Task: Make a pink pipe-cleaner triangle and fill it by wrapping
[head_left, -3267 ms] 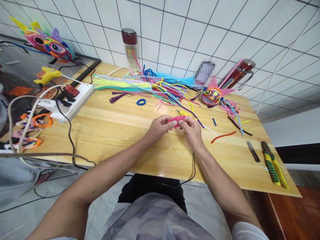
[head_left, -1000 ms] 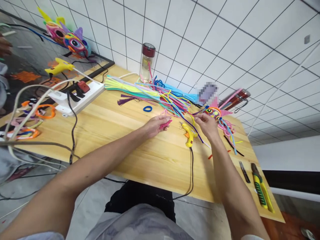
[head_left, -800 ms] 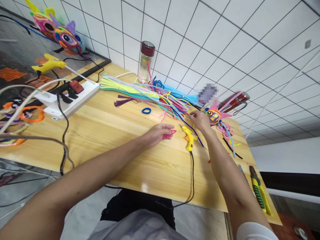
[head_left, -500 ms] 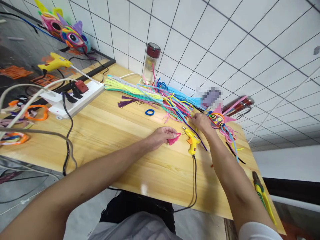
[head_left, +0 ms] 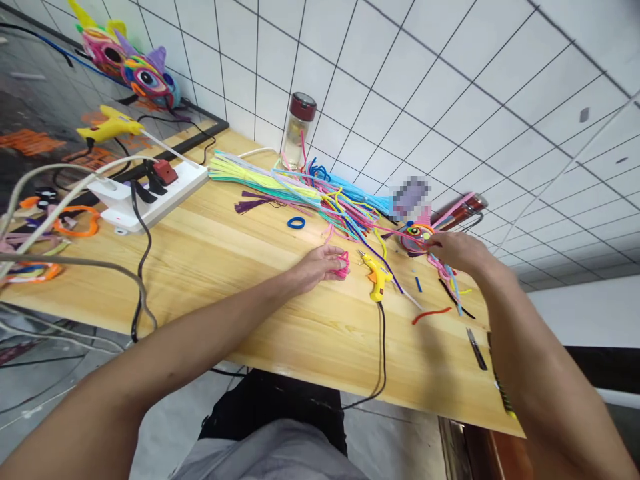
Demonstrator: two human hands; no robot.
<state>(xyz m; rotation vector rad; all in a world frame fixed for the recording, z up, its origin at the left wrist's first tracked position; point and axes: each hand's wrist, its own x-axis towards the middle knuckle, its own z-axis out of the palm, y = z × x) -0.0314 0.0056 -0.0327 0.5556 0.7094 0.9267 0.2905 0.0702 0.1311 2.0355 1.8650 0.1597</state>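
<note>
My left hand (head_left: 320, 268) is closed on a small bunched pink pipe cleaner (head_left: 343, 265) above the middle of the table. To the right, my right hand (head_left: 457, 251) pinches the end of a long pink pipe cleaner (head_left: 395, 231), which stretches out from the mixed pile of pipe cleaners (head_left: 345, 210). Behind that hand sits a colourful one-eyed figure (head_left: 413, 233) with a pink horn, partly covered. A yellow glue gun (head_left: 377, 277) lies between my hands, its nozzle pointing toward the left one. Near the pile rests a blue ring (head_left: 296, 223).
A glass bottle (head_left: 299, 130) stands by the tiled wall. On the left are a power strip (head_left: 155, 200), a second yellow glue gun (head_left: 110, 125) and two fuzzy figures (head_left: 150, 77). Small scissors or snips (head_left: 477, 349) and a red strip (head_left: 431, 315) lie at right.
My right hand has moved right, away from the pile, drawing out a pink pipe cleaner. My left hand has shifted slightly, turning the bunched pink piece.
</note>
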